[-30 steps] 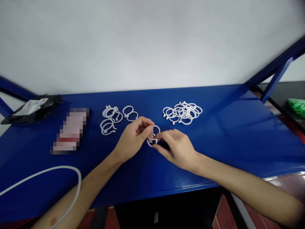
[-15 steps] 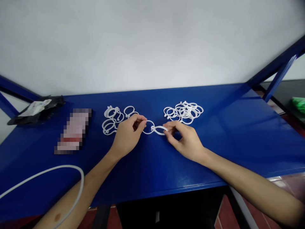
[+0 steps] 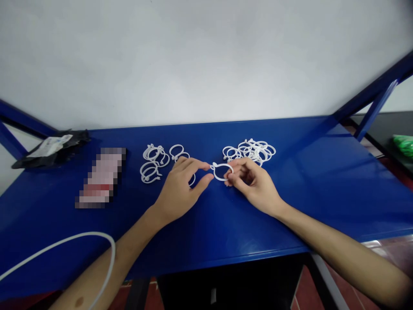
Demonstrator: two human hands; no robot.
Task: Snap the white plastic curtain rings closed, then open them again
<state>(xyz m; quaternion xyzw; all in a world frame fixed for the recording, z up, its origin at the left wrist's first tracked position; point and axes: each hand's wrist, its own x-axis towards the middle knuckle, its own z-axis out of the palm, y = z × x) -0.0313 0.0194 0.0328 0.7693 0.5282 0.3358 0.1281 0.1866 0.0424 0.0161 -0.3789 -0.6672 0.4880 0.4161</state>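
Observation:
Both my hands rest on the blue table [image 3: 309, 185], close together at its middle. My right hand [image 3: 258, 185] pinches a white plastic ring [image 3: 221, 171] and holds it just above the surface. My left hand [image 3: 180, 187] is curled beside it, thumb tip close to that ring. A second white ring [image 3: 193, 179] shows as an arc between the left thumb and fingers, mostly hidden by the hand. Whether the two rings are joined I cannot tell. A loose pile of white rings [image 3: 251, 151] lies just behind my right hand. Linked rings [image 3: 154, 161] lie behind my left hand.
A blurred pink and white packet [image 3: 100, 177] lies to the left. A black bag with a white label [image 3: 48, 148] sits at the far left corner. A white tube [image 3: 80, 237] curves over the near left edge. Blue frame bars [image 3: 374, 99] rise on the right.
The two rings were stretched apart between my hands half a second ago. My hands have since closed in, the right one lifting its ring, the left one covering its ring.

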